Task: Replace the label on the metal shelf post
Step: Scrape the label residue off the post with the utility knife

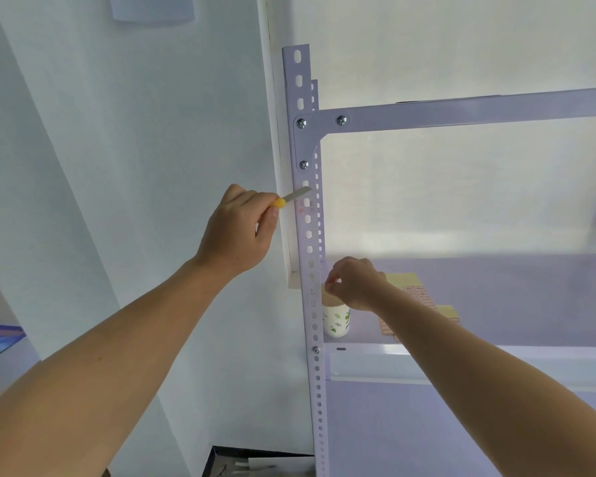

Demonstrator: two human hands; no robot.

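Label residue [305, 210] mid-scrape on the metal shelf post [300, 235] below the bracket [303, 142], left hand [236, 228] gripping a yellow-handled blade [296, 195], right hand [356, 284] pinched over a paper cup [336, 320], contents too small to tell; next, likely, bare metal, then a fresh sticker off the sheets [417, 294].

Pale metal shelf [516, 354]: leaf-print paper cup [336, 321] upright at left end, just beside the post [308, 235]. To its right, yellow sheets [408, 280] lie flat, brownish print, partly hidden by a forearm.
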